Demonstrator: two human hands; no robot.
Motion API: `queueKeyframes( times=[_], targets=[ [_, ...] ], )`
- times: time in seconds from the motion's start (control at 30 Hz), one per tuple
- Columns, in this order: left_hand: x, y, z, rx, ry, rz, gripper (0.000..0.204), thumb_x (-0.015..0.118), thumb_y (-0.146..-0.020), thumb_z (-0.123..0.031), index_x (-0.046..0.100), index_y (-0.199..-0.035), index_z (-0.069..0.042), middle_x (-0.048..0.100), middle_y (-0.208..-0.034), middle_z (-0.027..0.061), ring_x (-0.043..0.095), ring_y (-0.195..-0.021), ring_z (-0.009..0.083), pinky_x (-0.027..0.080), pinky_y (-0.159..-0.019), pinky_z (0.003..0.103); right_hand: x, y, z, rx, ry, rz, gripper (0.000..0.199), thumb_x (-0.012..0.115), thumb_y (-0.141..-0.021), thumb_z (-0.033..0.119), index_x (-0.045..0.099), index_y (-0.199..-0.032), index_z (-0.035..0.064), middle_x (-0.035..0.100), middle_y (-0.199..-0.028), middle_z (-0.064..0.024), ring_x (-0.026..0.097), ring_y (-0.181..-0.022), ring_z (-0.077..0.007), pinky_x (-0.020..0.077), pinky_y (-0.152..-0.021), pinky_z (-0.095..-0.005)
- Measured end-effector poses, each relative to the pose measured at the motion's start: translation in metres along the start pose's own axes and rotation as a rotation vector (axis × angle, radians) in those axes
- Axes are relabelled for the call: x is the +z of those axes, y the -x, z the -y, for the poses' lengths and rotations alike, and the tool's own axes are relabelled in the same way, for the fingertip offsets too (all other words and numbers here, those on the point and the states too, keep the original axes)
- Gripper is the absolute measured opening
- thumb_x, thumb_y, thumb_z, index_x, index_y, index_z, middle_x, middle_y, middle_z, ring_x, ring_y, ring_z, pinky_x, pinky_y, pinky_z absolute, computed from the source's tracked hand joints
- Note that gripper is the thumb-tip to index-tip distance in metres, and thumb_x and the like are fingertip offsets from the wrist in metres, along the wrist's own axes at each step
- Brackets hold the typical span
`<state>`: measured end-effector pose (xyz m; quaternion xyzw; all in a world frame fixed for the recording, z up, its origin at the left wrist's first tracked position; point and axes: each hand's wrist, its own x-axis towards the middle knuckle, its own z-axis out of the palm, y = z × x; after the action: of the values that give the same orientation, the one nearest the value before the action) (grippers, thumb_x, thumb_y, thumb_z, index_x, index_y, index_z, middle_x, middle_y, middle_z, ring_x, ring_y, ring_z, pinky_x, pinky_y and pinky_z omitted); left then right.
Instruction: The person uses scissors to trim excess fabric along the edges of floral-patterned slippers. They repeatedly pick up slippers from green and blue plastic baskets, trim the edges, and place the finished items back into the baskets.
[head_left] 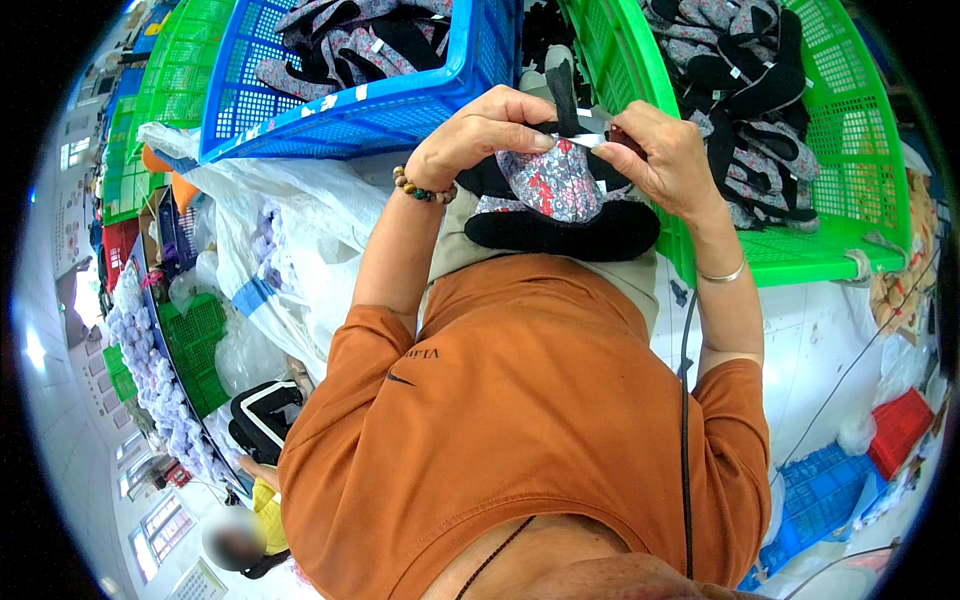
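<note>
Over my lap lies a floral-patterned fabric piece (552, 190) in grey, red and white, with black plush parts. One long black padded strip (560, 236) curves across beneath it, and a narrow dark strap (562, 92) rises above. My left hand (470, 142) is closed, pinching the fabric's upper edge between thumb and fingers. My right hand (665, 158) is closed too, its thumb and forefinger gripping a small white pointed thing (588, 141) against that same edge. Whether this is a tag or a tool I cannot tell.
A blue basket (385, 110) of floral and black pieces stands ahead to the left. To the right, a green basket (840, 255) holds similar pieces. White plastic sheeting (300, 215) lies at my left. A black cable (686, 430) hangs beside my right arm. Another person (268, 510) sits at the lower left.
</note>
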<state>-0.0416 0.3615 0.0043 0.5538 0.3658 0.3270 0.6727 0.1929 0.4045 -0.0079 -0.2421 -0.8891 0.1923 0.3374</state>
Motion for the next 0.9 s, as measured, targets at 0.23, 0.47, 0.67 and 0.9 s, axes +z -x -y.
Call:
queueKeyframes(
  times=[0.23, 0.47, 0.67, 0.9],
  targets=[
    [-0.0008, -0.0046, 0.0036, -0.012, 0.073, 0.022, 0.016, 0.062, -0.079, -0.011, 0.065, -0.087, 0.003, 0.057, -0.072, -0.0036, 0.047, -0.065, 0.0028, 0.038, -0.06, 0.018, -0.0039, -0.0011, 0.0021, -0.095, 0.109, -0.045, 0.038, 0.065, -0.077, 0.044, 0.057, -0.072, 0.0072, 0.05, -0.061, -0.003, 0.054, -0.053, -0.0201, 0.0416, -0.045, -0.0295],
    [-0.003, -0.0065, -0.0003, -0.046, 0.052, 0.067, 0.018, 0.063, -0.077, -0.012, 0.066, -0.084, 0.003, 0.058, -0.07, -0.0027, 0.048, -0.063, 0.0035, 0.04, -0.059, 0.019, -0.0056, -0.0004, 0.0025, -0.1, 0.123, -0.064, 0.037, 0.064, -0.077, 0.044, 0.057, -0.07, 0.0082, 0.049, -0.061, -0.0019, 0.054, -0.052, -0.019, 0.0415, -0.044, -0.0288],
    [-0.0008, -0.0083, -0.0004, -0.05, 0.052, 0.064, 0.017, 0.064, -0.077, -0.013, 0.065, -0.082, 0.004, 0.057, -0.069, -0.003, 0.047, -0.061, 0.0036, 0.039, -0.058, 0.02, -0.0053, -0.0008, 0.0027, -0.113, 0.119, -0.067, 0.038, 0.064, -0.077, 0.044, 0.056, -0.069, 0.0082, 0.05, -0.06, -0.0022, 0.054, -0.052, -0.0191, 0.0415, -0.044, -0.0288],
    [-0.0022, -0.008, 0.001, -0.04, 0.052, 0.08, 0.014, 0.064, -0.077, -0.01, 0.066, -0.084, 0.003, 0.058, -0.069, -0.0035, 0.048, -0.061, 0.0034, 0.039, -0.058, 0.02, -0.005, 0.0006, 0.0028, -0.1, 0.125, -0.042, 0.039, 0.063, -0.077, 0.045, 0.056, -0.067, 0.0084, 0.051, -0.061, -0.0026, 0.055, -0.052, -0.02, 0.0416, -0.044, -0.0299]
  ],
)
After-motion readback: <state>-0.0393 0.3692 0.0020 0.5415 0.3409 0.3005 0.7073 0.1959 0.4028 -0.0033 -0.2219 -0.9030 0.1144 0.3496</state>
